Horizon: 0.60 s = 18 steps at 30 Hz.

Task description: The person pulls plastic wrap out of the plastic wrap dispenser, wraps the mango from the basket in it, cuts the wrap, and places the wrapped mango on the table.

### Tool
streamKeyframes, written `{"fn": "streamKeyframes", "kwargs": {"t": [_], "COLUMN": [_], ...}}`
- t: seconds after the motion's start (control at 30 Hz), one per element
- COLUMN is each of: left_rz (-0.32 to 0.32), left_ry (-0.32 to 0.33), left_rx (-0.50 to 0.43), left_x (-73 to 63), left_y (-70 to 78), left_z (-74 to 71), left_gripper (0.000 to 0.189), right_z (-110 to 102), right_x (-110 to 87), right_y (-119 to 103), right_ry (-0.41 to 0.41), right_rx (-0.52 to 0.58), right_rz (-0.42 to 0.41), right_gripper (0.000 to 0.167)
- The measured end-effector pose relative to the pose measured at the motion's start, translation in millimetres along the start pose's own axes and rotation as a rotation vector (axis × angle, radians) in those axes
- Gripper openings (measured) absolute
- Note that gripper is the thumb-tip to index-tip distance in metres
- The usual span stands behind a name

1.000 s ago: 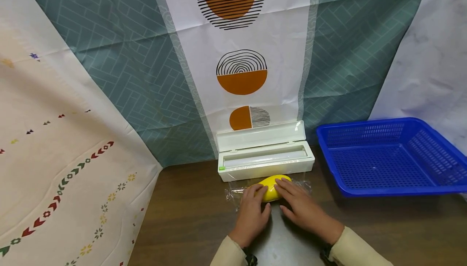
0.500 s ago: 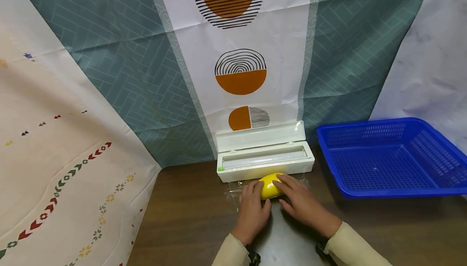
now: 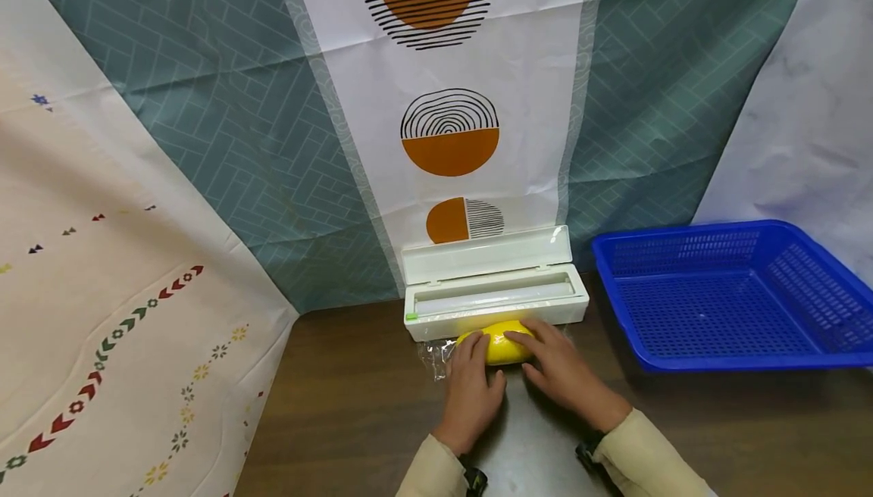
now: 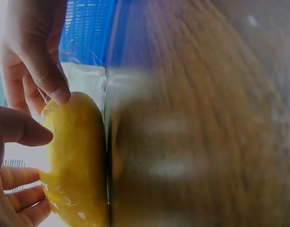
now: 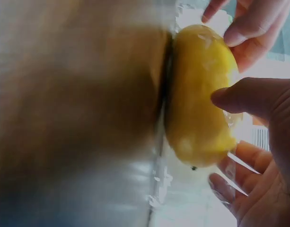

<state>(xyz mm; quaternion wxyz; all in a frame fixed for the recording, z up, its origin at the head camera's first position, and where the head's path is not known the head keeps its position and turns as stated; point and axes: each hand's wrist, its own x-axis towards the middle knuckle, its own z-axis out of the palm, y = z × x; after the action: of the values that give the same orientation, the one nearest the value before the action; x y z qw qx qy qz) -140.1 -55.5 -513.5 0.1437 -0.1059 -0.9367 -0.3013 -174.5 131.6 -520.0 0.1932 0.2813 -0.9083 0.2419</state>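
A glossy yellow mango (image 3: 503, 344) lies on its side on the table, just in front of the white cling film box (image 3: 496, 318). Clear film (image 3: 431, 357) covers it and sticks out crumpled at the left. My left hand (image 3: 470, 391) holds the mango's left part, its thumb and fingers at the skin in the left wrist view. On the right part, my right hand (image 3: 562, 368) holds it too. The right wrist view shows that thumb on the mango (image 5: 199, 99) and the fingers past its end, where a dark stem spot shows.
The box stands with its lid (image 3: 487, 254) raised and a film roll (image 3: 494, 298) inside. A blue plastic basket (image 3: 689, 315) stands at the right. Patterned cloth (image 3: 273, 179) hangs behind the brown table (image 3: 341, 406).
Both hands have rolled the mango a little away from me, closer to the box. Less loose film shows around it at the sides.
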Motion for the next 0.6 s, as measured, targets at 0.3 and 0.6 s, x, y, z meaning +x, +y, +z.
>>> {"fn": "streamKeyframes", "kwargs": {"t": [0.3, 0.6], "left_rz": [0.019, 0.015], "left_ry": [-0.019, -0.057], "left_rx": [0.002, -0.022], "left_x": [2.2, 0.8], "left_y": [-1.9, -6.3], "left_z": [-3.0, -4.4], "left_gripper": [0.061, 0.062], "right_z": [-3, 4], "right_x": [4.2, 2.9], "right_y": [3, 11], "right_ry": [0.006, -0.005], "right_rx": [-0.014, -0.016], "right_rz": [-0.022, -0.049], "right_gripper": [0.061, 0.063]}}
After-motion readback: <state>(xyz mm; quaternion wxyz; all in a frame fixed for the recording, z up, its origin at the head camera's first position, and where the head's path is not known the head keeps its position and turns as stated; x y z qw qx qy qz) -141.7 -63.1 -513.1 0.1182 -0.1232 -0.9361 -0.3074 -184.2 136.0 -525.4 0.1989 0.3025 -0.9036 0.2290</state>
